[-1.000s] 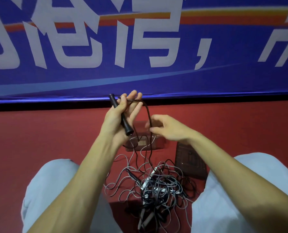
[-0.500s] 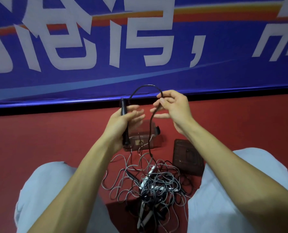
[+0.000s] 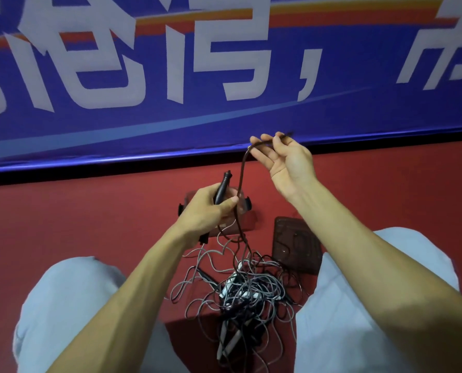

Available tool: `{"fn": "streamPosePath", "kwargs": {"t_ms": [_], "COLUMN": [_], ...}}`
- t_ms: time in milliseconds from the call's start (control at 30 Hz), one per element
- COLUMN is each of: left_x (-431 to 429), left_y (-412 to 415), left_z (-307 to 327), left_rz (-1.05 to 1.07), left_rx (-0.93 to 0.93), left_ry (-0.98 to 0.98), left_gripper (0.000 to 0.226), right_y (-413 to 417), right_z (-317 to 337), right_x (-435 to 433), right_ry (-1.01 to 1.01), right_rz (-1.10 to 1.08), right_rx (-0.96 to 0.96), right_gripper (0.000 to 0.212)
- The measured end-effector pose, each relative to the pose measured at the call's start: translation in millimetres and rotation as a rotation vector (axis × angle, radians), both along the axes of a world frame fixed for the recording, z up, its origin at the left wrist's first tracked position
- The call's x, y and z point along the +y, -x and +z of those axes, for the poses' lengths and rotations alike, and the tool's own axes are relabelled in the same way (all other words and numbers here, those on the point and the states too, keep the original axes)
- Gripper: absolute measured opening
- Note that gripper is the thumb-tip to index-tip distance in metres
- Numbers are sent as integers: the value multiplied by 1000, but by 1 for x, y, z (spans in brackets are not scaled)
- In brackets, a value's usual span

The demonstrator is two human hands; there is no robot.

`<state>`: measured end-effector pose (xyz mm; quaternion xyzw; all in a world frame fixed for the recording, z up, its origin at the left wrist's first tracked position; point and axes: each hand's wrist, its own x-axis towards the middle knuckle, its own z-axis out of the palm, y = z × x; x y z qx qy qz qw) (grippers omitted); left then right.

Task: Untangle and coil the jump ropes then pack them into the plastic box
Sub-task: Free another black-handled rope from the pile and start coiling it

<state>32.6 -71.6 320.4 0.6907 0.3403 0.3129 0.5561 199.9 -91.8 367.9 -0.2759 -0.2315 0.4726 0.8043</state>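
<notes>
My left hand grips the black handle of a jump rope, handle tip pointing up. Its black cord rises from that hand to my right hand, which pinches the cord's loop up high near the banner. The cord also hangs down into a tangled pile of grey and black jump ropes on the red floor between my knees. The clear plastic box sits on the floor just behind my left hand, mostly hidden by it.
The box's dark lid lies on the floor right of the box. A blue banner with white characters stands close behind. My knees in pale trousers flank the rope pile.
My right hand has lifted up and to the right, drawing the black cord into a taller loop. My left hand dropped lower with the handle.
</notes>
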Motion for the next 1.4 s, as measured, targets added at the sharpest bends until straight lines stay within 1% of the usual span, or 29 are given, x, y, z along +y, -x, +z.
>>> {"fn": "streamPosePath", "kwargs": {"t_ms": [100, 200, 267, 333, 400, 467, 533, 633, 700, 767, 800, 867, 900, 933, 1000, 1100, 1200, 1233, 1300, 1400], "left_x": [-1, 3, 5, 6, 5, 5, 6, 10, 14, 18, 20, 23, 23, 22, 19, 15, 15, 14, 11, 6], "left_y": [1, 4, 6, 9, 12, 15, 18, 21, 21, 22, 22, 22, 22, 21, 16, 11, 10, 10, 9, 8], "left_z": [4, 12, 19, 26, 33, 39, 42, 43, 41, 40, 39, 36, 34, 32, 26, 17, 8, 7, 7, 7], "left_rz": [118, 191, 188, 158, 130, 113, 124, 188, 261, 332, 361, 389, 389, 385, 360, 279, 169, 120, 35, 11], "left_rx": [-81, -276, -414, -534, -642, -726, -804, -930, -976, -1013, -1020, -973, -909, -820, -585, -253, 63, 139, 194, 138], "left_ry": [2, 187, 306, 369, 395, 387, 385, 368, 337, 334, 326, 280, 253, 230, 194, 99, -149, -208, -231, -201], "left_gripper": [11, 7, 8, 9, 10, 12, 10, 9, 10, 8, 6, 6, 8, 10, 14, 23, 27, 27, 22, 14], "right_y": [-1, -1, 3, 10, 17, 21, 25, 25, 22, 21, 21, 24, 25, 26, 26, 26, 25, 24, 21, 18], "right_z": [-3, -5, -8, -13, -19, -27, -31, -37, -39, -40, -40, -38, -36, -33, -24, -13, -5, -2, 2, 4], "right_x": [4, 5, 4, 4, 3, 3, 0, -1, 0, 2, 2, 3, 3, 3, 2, -3, -8, -9, -10, -11], "right_ry": [56, 174, 262, 362, 439, 459, 481, 490, 468, 424, 408, 371, 341, 305, 220, 83, -12, -39, -76, -71], "right_rz": [-36, -71, -46, 24, 145, 280, 402, 509, 508, 420, 357, 231, 166, 100, 7, -63, -91, -89, -77, -66], "right_rx": [-72, -254, -399, -594, -846, -1110, -1317, -1497, -1564, -1570, -1541, -1403, -1326, -1263, -1148, -967, -780, -714, -589, -447], "right_gripper": [12, 10, 14, 22, 27, 37, 41, 37, 30, 24, 22, 21, 22, 24, 25, 17, 12, 11, 9, 7]}}
